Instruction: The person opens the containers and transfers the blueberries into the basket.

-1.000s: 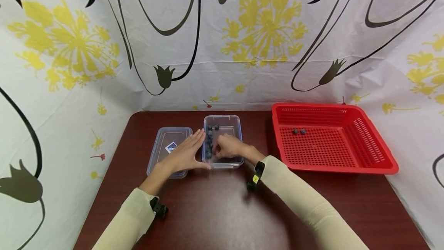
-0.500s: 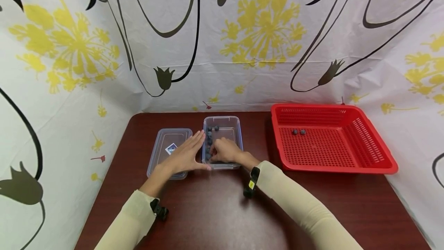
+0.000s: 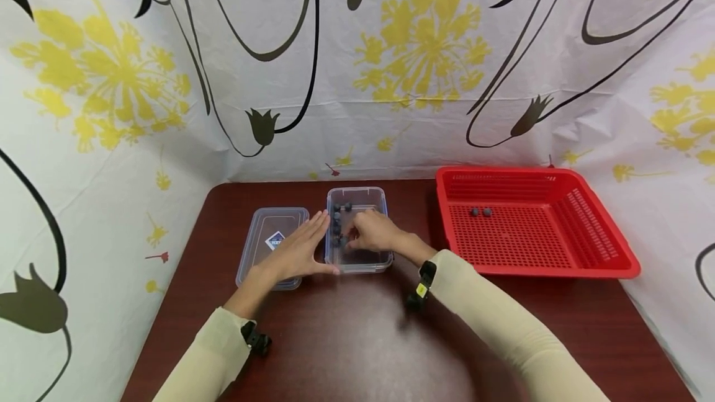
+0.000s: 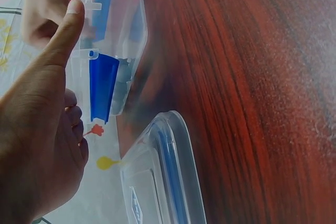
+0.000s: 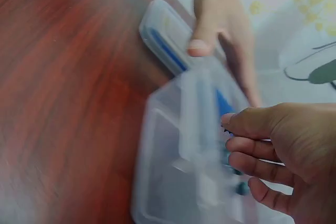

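A clear plastic food container with blue-edged sides stands at the back of the table. Several dark blueberries line its left side inside. My right hand reaches into it from the right, fingers curled. In the right wrist view, a blueberry shows between the thumb and fingertips, mostly covered by them. My left hand has straight fingers along the container's left wall, the thumb stretched by its front corner. Seen from the left wrist, the blue side clip hangs down beside that hand.
The container's clear lid, with a blue diamond label, lies left of it, partly under my left hand. A red mesh basket at the right holds two blueberries. A patterned cloth hangs behind the table.
My right hand dipped to the container's front left corner, then rose back and to the right, a blueberry now at its fingertips. My left hand has stayed in place.
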